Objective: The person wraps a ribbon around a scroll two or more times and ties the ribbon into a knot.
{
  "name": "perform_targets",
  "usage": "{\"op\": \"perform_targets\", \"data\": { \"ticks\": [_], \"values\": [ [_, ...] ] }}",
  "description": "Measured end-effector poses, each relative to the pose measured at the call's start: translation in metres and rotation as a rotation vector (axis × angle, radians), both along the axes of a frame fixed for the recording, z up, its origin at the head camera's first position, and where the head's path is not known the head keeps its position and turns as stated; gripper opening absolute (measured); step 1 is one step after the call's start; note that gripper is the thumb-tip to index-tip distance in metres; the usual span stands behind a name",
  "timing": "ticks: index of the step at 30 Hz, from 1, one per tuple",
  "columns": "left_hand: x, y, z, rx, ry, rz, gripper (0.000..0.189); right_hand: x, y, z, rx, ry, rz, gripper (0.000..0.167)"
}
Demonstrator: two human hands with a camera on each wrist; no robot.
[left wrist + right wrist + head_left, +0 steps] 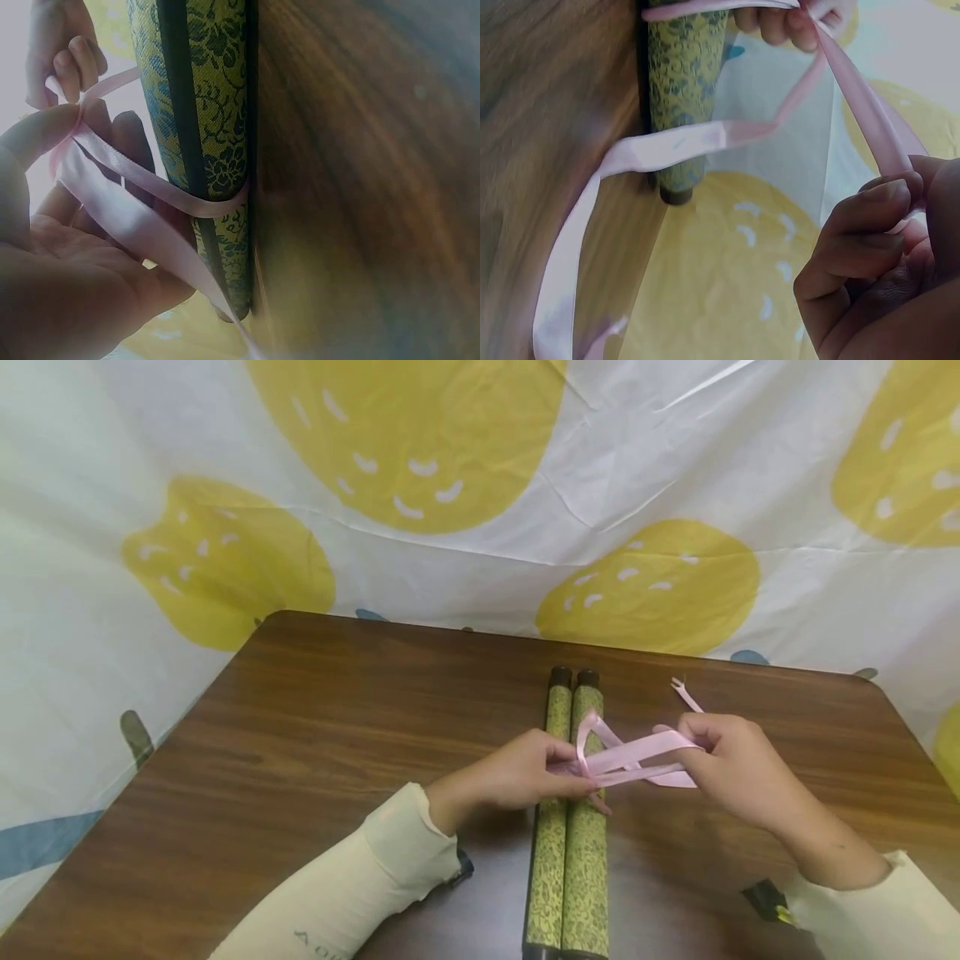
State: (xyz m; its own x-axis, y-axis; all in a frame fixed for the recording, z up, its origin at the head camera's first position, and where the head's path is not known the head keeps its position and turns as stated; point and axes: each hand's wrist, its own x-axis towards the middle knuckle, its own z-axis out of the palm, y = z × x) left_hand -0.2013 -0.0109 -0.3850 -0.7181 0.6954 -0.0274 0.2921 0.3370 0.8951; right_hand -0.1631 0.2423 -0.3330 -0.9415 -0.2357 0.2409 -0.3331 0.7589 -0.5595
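Note:
A scroll with two rolls side by side, covered in yellow-green floral brocade with dark end knobs [585, 877], lies lengthwise on the table. A pink satin ribbon [637, 750] passes round it, as the left wrist view shows. Over the rolls, my left hand [525, 772] pinches the ribbon between thumb and fingers where strands cross. To the right, my right hand [731, 768] grips a stretch of ribbon [870, 120] drawn out from that crossing. One loose ribbon end [684, 693] lies on the table beyond my right hand. In the right wrist view another length hangs down past the scroll.
The brown wood-grain table [360, 710] reaches back to a white cloth [465, 560] printed with yellow lemons. Dark straps show at both cuffs, one near the left sleeve [405, 843] and one by the right sleeve [862, 902].

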Motion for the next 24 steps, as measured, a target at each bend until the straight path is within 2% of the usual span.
{"op": "perform_targets", "data": {
  "ticks": [6,10,14,19,24],
  "values": [
    [0.001,-0.001,-0.002,0.015,-0.013,0.018,0.016,0.002,0.017,0.009,0.021,-0.052,-0.051,0.040],
    [0.001,-0.001,-0.003,-0.009,-0.009,0.023,0.018,0.004,0.030,0.010,0.031,-0.045,-0.061,0.041],
    [0.001,-0.001,-0.003,-0.030,0.015,0.010,0.019,0.007,0.046,0.008,0.055,-0.028,-0.082,0.042],
    [0.000,0.000,-0.002,-0.015,0.022,0.019,0.020,0.010,0.068,0.004,0.095,-0.030,-0.139,0.044],
    [-0.001,0.001,-0.002,-0.008,0.044,0.003,0.017,0.015,0.087,-0.003,0.134,-0.020,-0.175,0.045]
  ]
}}
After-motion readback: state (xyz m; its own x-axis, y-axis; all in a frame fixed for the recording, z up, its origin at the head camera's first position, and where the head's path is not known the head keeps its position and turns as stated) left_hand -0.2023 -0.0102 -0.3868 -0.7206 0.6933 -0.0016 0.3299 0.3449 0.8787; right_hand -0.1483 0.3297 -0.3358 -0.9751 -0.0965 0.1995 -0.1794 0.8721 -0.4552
